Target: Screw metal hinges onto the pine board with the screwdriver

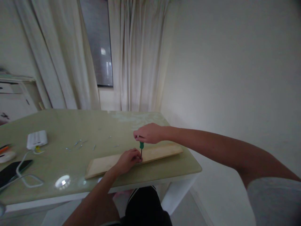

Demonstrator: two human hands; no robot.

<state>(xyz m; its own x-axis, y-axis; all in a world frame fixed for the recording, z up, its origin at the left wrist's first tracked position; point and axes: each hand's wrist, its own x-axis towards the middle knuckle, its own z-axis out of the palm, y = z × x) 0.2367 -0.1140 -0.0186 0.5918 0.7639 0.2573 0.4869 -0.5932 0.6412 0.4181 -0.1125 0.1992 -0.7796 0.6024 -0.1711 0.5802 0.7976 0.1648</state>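
My right hand is closed around a screwdriver with a green handle, held upright from above. Its thin metal shaft points down at the near edge of a pale wooden board. My left hand rests on the board, its fingers pinched together beside the shaft's lower end. Whatever lies between those fingertips is too small and hidden to make out. The board lies slanted along the table's near side. Several small metal screws are scattered on the tabletop beyond its left end.
The pale green table has its right corner near the wall. On its left are a white boxy device, a white cable, a dark phone and an orange item. Curtains hang behind.
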